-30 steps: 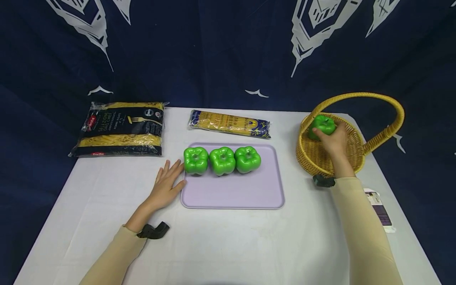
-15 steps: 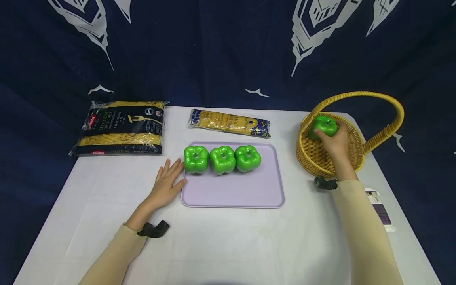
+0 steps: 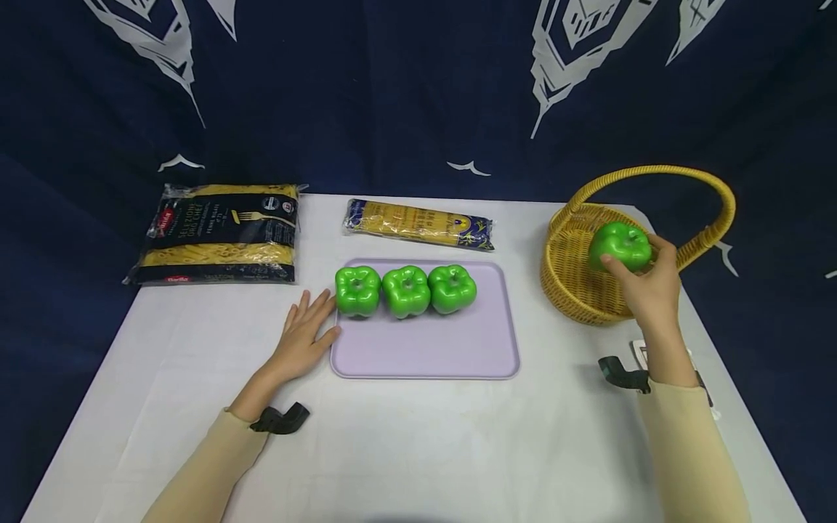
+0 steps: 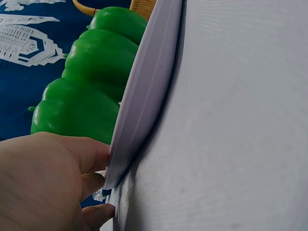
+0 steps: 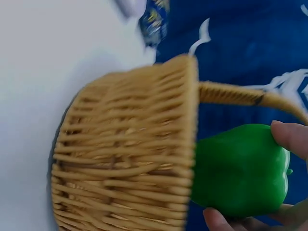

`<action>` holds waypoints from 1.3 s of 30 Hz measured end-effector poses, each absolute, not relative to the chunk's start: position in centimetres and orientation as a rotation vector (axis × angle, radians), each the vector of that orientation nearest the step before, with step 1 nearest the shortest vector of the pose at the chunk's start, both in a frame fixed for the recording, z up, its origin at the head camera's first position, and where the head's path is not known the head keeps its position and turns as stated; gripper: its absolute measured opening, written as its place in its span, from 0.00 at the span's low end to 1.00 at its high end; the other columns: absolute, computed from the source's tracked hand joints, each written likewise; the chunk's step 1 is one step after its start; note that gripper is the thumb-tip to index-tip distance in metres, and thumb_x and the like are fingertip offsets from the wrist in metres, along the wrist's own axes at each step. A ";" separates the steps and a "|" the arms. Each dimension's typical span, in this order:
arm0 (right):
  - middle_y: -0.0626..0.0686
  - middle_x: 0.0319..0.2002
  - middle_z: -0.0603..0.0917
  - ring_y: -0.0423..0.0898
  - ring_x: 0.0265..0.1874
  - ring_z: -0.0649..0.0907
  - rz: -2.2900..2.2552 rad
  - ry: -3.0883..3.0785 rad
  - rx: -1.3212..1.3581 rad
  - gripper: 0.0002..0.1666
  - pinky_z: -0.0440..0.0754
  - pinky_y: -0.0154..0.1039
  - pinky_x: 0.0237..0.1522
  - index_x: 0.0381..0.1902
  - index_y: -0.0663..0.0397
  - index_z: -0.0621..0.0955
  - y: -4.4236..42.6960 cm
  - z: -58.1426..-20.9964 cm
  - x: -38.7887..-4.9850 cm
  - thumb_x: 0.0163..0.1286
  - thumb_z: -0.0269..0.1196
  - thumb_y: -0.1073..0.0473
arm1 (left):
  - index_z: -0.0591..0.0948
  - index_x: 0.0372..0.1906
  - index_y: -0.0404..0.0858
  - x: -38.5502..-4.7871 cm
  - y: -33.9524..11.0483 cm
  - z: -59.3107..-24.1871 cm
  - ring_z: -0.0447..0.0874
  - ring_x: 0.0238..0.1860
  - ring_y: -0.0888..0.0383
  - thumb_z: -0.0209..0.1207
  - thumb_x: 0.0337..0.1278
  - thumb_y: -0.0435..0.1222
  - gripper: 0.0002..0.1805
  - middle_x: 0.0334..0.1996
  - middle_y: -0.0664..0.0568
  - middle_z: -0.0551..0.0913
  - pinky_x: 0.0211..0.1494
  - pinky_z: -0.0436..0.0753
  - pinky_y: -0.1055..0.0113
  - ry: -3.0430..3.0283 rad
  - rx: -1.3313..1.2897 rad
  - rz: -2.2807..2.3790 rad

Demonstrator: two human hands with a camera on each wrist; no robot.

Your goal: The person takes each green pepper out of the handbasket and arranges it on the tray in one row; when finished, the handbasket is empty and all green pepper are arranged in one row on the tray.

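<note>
A green bell pepper (image 3: 620,245) is gripped between the thumb and fingers of my right hand (image 3: 654,290), above the wicker basket (image 3: 575,290). In the right wrist view that pepper (image 5: 240,171) shows at the basket's rim (image 5: 190,144). Three more green peppers (image 3: 407,292) stand in a row along the far left part of a lilac tray (image 3: 425,356). Beside the tray's left edge lies my left hand (image 3: 304,338), its fingers spread. The left wrist view shows its fingers (image 4: 94,154) touching the tray's side (image 4: 144,96).
A large pasta bag (image 3: 219,232) lies at the back left of the white table (image 3: 418,443). A narrow yellow and blue packet (image 3: 418,224) is behind the tray. The basket's tall handle (image 3: 654,171) arches upward. A flat white and dark item is partly hidden under the right forearm.
My right hand has lifted the pepper from inside the basket, moving up and toward the right. The left hand and the three peppers on the tray stay put.
</note>
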State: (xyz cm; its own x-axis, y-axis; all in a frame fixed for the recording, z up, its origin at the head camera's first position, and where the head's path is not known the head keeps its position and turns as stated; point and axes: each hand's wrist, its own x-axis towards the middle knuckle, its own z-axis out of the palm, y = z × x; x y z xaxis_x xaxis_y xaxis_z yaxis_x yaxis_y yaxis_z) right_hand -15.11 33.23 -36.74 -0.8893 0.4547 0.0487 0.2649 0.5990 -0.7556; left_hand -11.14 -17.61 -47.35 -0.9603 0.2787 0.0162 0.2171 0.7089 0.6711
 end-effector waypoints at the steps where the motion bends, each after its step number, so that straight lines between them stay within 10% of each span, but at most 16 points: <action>1: 0.60 0.72 0.61 0.56 0.66 0.68 1.152 -2.591 -0.591 0.51 0.73 0.49 0.60 0.77 0.49 0.51 32.9 -36.5 -14.6 0.67 0.62 0.42 | 0.59 0.75 0.36 -11.1 -17.6 -47.3 0.31 0.78 0.34 0.51 0.70 0.39 0.32 0.76 0.35 0.52 0.75 0.30 0.37 2.823 0.410 1.093; 17: 0.67 0.62 0.70 0.63 0.56 0.77 1.299 -2.609 -0.019 0.47 0.75 0.16 0.44 0.72 0.65 0.59 25.4 -36.8 -10.9 0.61 0.70 0.61 | 0.60 0.74 0.35 -11.4 -17.7 -47.5 0.31 0.78 0.34 0.52 0.69 0.39 0.32 0.76 0.35 0.52 0.75 0.29 0.37 2.825 0.408 1.094; 28: 0.70 0.60 0.71 0.67 0.55 0.78 1.343 -2.728 0.083 0.46 0.83 0.54 0.51 0.69 0.69 0.61 22.3 -40.0 -12.6 0.61 0.71 0.58 | 0.61 0.74 0.35 -11.4 -17.3 -47.5 0.31 0.78 0.34 0.52 0.69 0.38 0.32 0.76 0.35 0.53 0.75 0.30 0.38 2.825 0.413 1.094; 39: 0.71 0.60 0.72 0.65 0.55 0.77 1.257 -2.822 0.041 0.47 0.83 0.54 0.51 0.69 0.68 0.61 21.8 -41.8 -12.8 0.61 0.72 0.55 | 0.61 0.74 0.35 -11.2 -17.2 -47.8 0.32 0.77 0.33 0.52 0.69 0.39 0.32 0.76 0.35 0.53 0.75 0.30 0.37 2.827 0.422 1.087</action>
